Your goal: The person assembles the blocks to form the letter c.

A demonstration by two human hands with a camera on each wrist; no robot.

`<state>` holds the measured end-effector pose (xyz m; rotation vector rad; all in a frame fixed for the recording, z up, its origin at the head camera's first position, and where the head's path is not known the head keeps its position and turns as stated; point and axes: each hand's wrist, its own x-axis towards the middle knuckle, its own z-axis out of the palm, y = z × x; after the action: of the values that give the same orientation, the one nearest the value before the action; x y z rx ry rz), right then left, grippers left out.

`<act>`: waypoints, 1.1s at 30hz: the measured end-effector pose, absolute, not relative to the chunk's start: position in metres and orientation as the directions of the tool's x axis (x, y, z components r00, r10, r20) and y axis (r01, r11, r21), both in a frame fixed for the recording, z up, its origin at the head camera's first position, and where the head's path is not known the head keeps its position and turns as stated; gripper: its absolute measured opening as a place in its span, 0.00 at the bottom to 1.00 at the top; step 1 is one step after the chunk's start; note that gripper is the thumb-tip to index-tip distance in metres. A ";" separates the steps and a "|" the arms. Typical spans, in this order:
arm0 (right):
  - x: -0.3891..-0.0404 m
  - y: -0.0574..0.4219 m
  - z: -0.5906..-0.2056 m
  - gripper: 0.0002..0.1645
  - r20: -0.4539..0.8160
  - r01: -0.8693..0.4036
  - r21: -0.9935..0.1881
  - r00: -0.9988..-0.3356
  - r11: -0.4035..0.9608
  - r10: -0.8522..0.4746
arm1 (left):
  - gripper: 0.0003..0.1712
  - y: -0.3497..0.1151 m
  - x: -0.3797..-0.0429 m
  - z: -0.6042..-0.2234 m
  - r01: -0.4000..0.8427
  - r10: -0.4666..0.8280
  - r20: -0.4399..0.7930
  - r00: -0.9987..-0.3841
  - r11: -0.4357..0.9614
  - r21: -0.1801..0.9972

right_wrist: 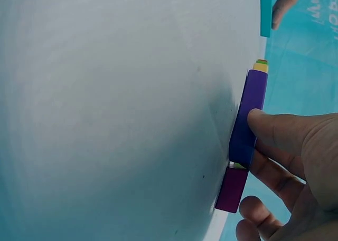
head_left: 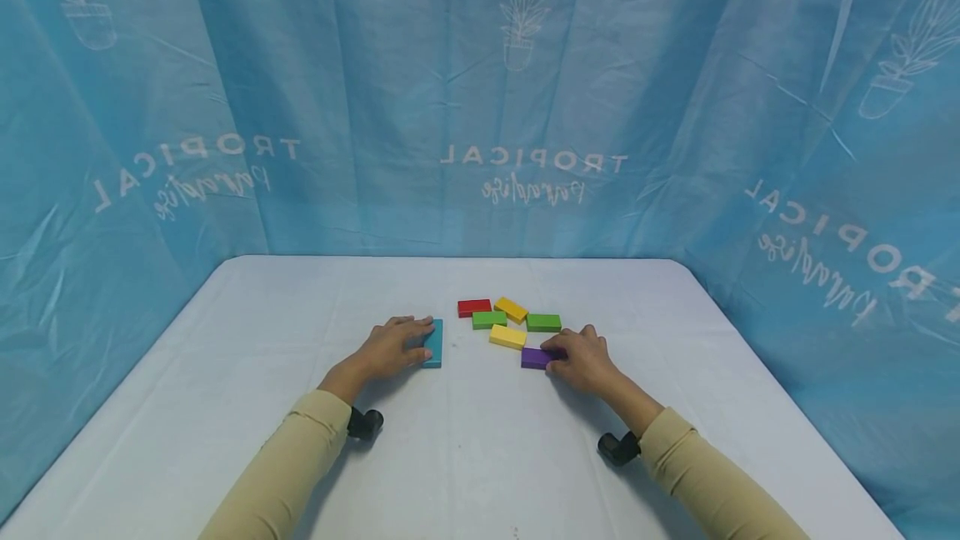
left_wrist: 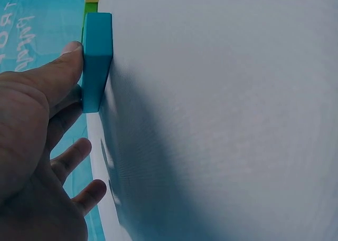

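Observation:
A teal block (head_left: pixel 436 344) lies lengthwise on the white table. My left hand (head_left: pixel 390 347) rests against its left side and upper edge, fingers fairly straight. The left wrist view shows the thumb at the edge of the teal block (left_wrist: pixel 97 61), ring and little fingers spread away. To the right, my right hand (head_left: pixel 583 359) pinches a purple block (head_left: pixel 535 358); in the right wrist view the thumb lies on that purple block (right_wrist: pixel 248 119), with fingers behind it. A dark magenta block (right_wrist: pixel 232 188) sits beside it, under the hand, hidden in the head view.
Between and beyond the hands lie a red block (head_left: pixel 474 307), a yellow block (head_left: pixel 511 309), a green block (head_left: pixel 489 320), another green block (head_left: pixel 543 322) and a nearer yellow block (head_left: pixel 507 337). A blue printed curtain (head_left: pixel 390 107) surrounds the table (head_left: pixel 450 457).

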<state>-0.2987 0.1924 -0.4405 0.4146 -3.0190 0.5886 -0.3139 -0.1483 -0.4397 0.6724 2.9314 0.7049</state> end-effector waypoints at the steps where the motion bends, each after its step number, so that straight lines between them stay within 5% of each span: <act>1: -0.299 0.192 -0.441 0.20 0.089 -0.267 -0.364 -0.964 0.892 -0.252 | 0.33 -0.148 -0.314 -0.440 0.400 0.424 0.049 -0.904 0.801 0.445; 33: -0.301 0.192 -0.441 0.19 0.068 -0.257 -0.363 -0.966 0.896 -0.250 | 0.33 -0.147 -0.313 -0.438 0.398 0.425 0.040 -0.904 0.806 0.438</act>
<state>-0.3012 0.1925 -0.4408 0.4065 -3.0394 0.5857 -0.3129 -0.1472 -0.4378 0.6679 2.9282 0.6891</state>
